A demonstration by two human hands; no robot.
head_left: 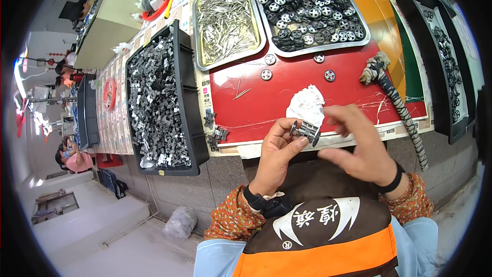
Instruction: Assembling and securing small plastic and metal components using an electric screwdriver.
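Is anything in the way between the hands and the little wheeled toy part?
No. The left hand already pinches the small wheeled part in its fingers, and the right hand touches it from the other side.

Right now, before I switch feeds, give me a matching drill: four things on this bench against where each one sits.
Things:
1. small wheeled chassis
2. metal pins
3. black wheels
4. grey plastic parts

Places:
A. deep black bin at the bench's left
B. held between the left hand and right hand
C. larger steel tray at the far side
D. smaller steel tray next to the black bin

Pairs: 1-B, 2-D, 3-C, 4-A
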